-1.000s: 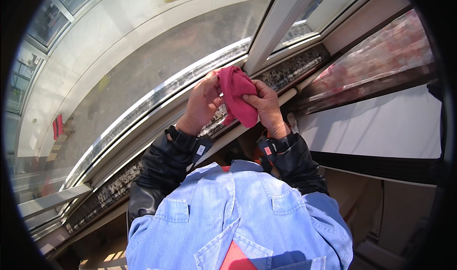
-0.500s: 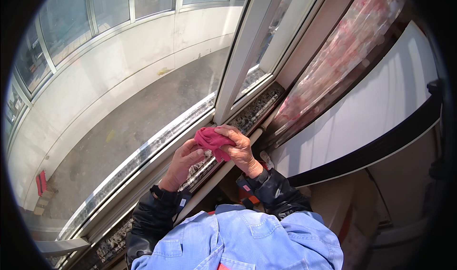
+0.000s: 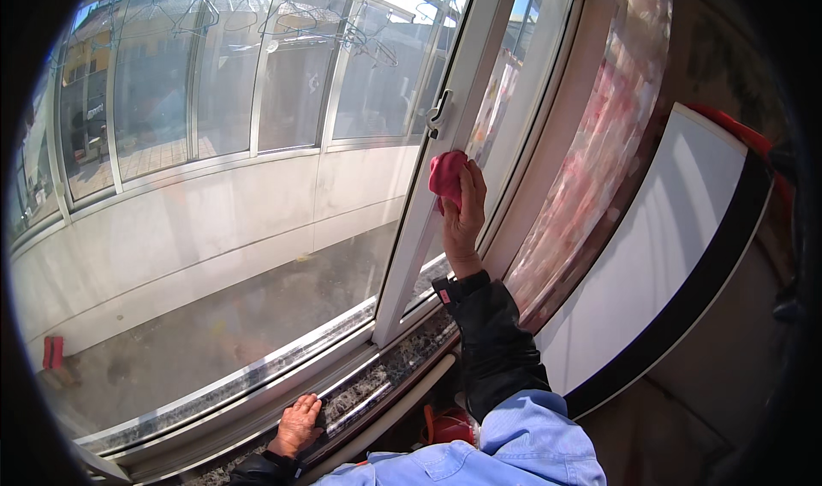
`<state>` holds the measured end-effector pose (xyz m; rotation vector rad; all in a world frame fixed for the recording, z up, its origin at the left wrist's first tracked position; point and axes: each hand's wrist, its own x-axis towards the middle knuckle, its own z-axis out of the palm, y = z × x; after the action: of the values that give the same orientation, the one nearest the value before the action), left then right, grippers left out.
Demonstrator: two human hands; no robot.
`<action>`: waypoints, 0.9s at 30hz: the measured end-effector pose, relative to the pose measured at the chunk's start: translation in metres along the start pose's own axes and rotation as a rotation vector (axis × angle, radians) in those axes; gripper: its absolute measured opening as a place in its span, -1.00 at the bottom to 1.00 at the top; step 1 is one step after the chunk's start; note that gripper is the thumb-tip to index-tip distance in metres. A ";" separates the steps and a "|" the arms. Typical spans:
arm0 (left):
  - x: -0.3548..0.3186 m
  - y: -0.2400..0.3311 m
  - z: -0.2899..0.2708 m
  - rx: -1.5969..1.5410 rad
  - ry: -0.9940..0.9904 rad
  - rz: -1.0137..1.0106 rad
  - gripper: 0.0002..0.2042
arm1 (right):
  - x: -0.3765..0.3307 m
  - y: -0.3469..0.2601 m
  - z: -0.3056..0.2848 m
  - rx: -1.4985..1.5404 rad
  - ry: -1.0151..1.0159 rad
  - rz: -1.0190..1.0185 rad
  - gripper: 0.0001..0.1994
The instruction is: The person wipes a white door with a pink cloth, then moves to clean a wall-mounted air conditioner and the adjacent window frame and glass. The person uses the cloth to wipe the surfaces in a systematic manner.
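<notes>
A bunched dark-pink cloth (image 3: pixel 447 176) is in my right hand (image 3: pixel 467 212), which presses it to the white upright of the window frame (image 3: pixel 418 229). The cloth sits just below the window handle (image 3: pixel 439 113). Lower down, my left hand (image 3: pixel 297 426) lies flat on the speckled stone sill (image 3: pixel 358 387) beside the window track, its fingers stretched out and holding nothing. The large glass pane (image 3: pixel 257 220) stretches to the left of the upright.
A pink floral curtain (image 3: pixel 591 143) hangs at the right. Beyond it stands a white panel with a black edge (image 3: pixel 651 246). Along the sill's near side runs a pale pipe (image 3: pixel 402 409), with a red object (image 3: pixel 449 424) below. Wire hangers (image 3: pixel 295 15) hang beyond the glass.
My hands have parted. The right has carried the cloth up onto the window frame, while the left has let go and come down onto the sill. The view has tilted upward.
</notes>
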<state>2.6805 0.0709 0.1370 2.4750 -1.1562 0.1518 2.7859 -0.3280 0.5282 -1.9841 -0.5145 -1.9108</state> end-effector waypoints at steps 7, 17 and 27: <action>-0.006 -0.007 0.020 0.128 -0.030 -0.006 -0.27 | 0.250 0.055 0.004 -0.070 0.142 -0.266 -0.45; -0.002 -0.008 0.017 0.155 -0.159 -0.034 -0.17 | 0.488 0.015 0.024 0.819 -0.059 -0.259 -0.78; -0.005 -0.003 0.012 0.149 -0.114 -0.033 -0.20 | 0.356 -0.013 0.036 -1.108 -0.158 -0.756 -0.72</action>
<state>2.6790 0.0714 0.1238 2.6631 -1.1888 0.0913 2.8220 -0.2902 0.8826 -2.8957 -0.2489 -2.9353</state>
